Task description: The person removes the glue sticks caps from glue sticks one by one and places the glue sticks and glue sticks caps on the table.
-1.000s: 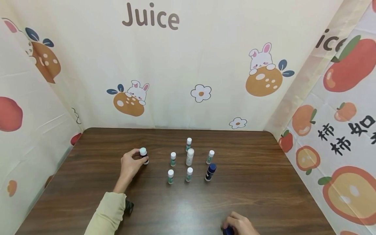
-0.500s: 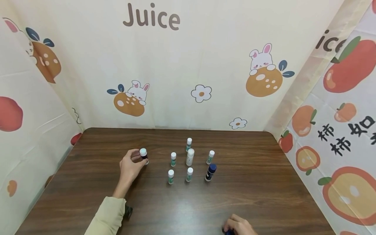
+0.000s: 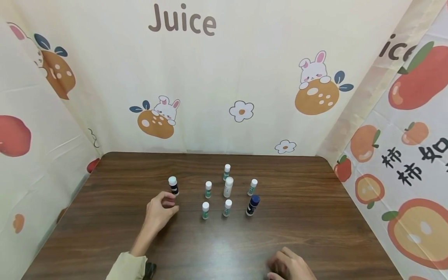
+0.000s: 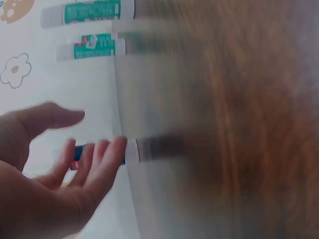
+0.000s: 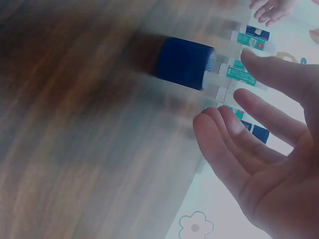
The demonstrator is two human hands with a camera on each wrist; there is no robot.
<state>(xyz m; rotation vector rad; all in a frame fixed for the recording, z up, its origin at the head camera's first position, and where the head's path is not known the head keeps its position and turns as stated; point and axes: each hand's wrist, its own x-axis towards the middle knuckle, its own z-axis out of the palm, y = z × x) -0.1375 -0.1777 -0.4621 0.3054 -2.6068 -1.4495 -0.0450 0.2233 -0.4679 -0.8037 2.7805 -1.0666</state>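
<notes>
My left hand (image 3: 160, 212), fingers loosely bent and holding nothing, is just in front of a dark glue stick (image 3: 174, 187) with a pale cap, upright at the left. In the left wrist view the fingers (image 4: 107, 167) overlap that stick. Nearer the front, my right hand (image 3: 292, 266) is off the table's objects, its fingers spread from the thumb in the right wrist view. Apart from those fingertips stands a short dark blue cylinder, like a cap (image 5: 183, 63); the hand hides it in the head view.
Several small white-capped glue sticks with green labels surround a larger white one (image 3: 228, 188) mid-table. A dark glue stick with a blue cap (image 3: 252, 205) stands at their right. Printed cloth (image 3: 210, 77) walls the back and sides of the wooden table (image 3: 315, 217).
My left hand has let go of the pale-capped dark glue stick and drawn back toward me. The right hand has released the blue cylinder and its fingers have opened.
</notes>
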